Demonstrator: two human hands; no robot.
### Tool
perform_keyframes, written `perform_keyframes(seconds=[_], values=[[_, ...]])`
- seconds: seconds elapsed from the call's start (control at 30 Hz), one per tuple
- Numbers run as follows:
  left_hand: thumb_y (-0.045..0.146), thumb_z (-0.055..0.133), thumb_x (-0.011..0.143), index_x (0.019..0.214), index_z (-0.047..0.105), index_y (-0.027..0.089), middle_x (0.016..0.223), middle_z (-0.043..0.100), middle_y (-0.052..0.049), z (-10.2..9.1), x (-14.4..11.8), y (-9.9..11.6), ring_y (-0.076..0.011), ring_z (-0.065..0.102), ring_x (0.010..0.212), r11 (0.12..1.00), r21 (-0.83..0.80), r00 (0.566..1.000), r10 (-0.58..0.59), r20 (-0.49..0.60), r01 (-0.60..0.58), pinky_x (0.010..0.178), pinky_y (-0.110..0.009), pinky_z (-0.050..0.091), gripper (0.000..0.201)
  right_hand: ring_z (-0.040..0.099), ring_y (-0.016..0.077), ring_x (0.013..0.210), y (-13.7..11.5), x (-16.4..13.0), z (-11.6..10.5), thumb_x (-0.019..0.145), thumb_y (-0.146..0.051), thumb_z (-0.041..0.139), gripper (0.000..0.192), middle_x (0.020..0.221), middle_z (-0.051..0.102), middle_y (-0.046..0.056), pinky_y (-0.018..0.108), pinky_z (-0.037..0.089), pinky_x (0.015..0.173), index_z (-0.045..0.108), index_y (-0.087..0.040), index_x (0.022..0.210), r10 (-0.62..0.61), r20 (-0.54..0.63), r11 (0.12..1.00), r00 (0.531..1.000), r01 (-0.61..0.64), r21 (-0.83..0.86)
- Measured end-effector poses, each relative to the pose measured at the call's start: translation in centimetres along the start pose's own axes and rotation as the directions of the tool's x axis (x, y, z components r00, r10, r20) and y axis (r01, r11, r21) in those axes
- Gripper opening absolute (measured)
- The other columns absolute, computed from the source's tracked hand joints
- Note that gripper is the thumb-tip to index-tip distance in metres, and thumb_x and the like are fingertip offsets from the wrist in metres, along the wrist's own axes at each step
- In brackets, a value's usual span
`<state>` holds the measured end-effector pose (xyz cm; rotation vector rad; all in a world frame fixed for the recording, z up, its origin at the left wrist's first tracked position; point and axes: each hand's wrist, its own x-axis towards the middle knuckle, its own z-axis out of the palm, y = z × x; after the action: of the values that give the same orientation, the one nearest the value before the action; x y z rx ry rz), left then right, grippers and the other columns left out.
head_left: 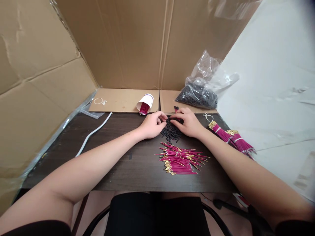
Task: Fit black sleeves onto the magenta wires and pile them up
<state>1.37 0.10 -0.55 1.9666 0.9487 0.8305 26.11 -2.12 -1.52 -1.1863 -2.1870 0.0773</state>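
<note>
A loose pile of short black tubes [171, 133] lies on the dark table between my two hands. At its left edge is my left hand [153, 125], its fingers curled towards the thumb; whatever may be between their tips is too small to make out. My right hand [188, 123] rests over the pile's right side, fingers bent but apart, touching the tubes. Just behind it, a few magenta wires with black ends [176, 108] show, partly hidden by the hand. In front of the pile lie magenta wires with gold ends [180, 159], some banded together.
A white paper cup [147, 99] lies tipped with magenta wires inside. A clear bag of black tubes [199, 95] sits at the back right. Tied wire bundles [236, 137] lie at the right edge. A white cable [92, 132] crosses the left; cardboard walls [123, 46] stand behind.
</note>
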Motion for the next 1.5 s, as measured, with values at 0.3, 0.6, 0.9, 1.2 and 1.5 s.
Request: perform_keyframes(seconds=[0.3,0.6,0.9,1.2,1.5], values=[[0.021,0.075,0.096,0.109,0.072,0.015,0.104,0.078,-0.008,0.0,0.0,0.2,-0.0128,0.061,0.072,0.999,-0.032,1.0,-0.024,0.003,0.024,0.073,-0.03,0.05,0.015,0.064,0.0291,0.096,-0.8,0.2,-0.5,0.104,-0.027,0.068,0.015,0.098,0.074,0.01,0.048,0.052,0.092,0.08,-0.023,0.097,0.014,0.009,0.998,1.0,-0.014,0.06],[0.039,0.06,0.108,0.097,0.074,0.016,0.092,0.074,-0.006,-0.5,0.0,0.7,-0.0179,0.059,0.081,0.994,-0.095,0.993,0.054,0.103,-0.045,0.078,-0.033,0.048,0.029,0.071,0.0232,0.087,-4.0,-0.1,-1.6,0.11,-0.035,0.06,0.018,0.1,0.08,0.006,0.04,0.055,0.087,0.074,-0.024,0.105,0.043,0.019,0.985,0.999,-0.045,0.167],[0.034,0.068,0.103,0.093,0.077,0.016,0.084,0.07,-0.003,-0.6,0.0,0.6,-0.0163,0.054,0.076,0.992,-0.114,0.991,0.066,0.119,-0.053,0.075,-0.032,0.043,0.022,0.07,0.0192,0.078,-4.5,-0.3,-1.8,0.103,-0.037,0.073,0.016,0.089,0.077,0.003,0.034,0.056,0.078,0.067,-0.024,0.095,0.078,-0.004,0.953,0.997,-0.073,0.294],[0.031,0.075,0.097,0.092,0.078,0.014,0.083,0.072,-0.004,-0.5,0.0,0.7,-0.0154,0.056,0.075,0.989,-0.144,0.991,0.037,0.128,-0.019,0.073,-0.032,0.044,0.017,0.068,0.018,0.076,-4.8,-0.4,-2.0,0.103,-0.04,0.07,0.017,0.088,0.076,0.003,0.034,0.054,0.077,0.068,-0.024,0.097,0.084,0.091,0.961,0.992,-0.104,0.255],[0.025,0.075,0.097,0.098,0.076,0.013,0.09,0.075,-0.005,0.0,0.2,0.3,-0.0148,0.06,0.077,0.995,-0.097,1.0,-0.015,0.022,0.017,0.075,-0.031,0.049,0.011,0.044,0.0116,0.055,-7.6,-0.3,-4.6,0.1,-0.042,0.072,0.034,0.059,0.055,-0.003,0.032,0.033,0.061,0.064,-0.02,0.076,0.089,0.441,0.973,0.893,-0.173,0.154]])
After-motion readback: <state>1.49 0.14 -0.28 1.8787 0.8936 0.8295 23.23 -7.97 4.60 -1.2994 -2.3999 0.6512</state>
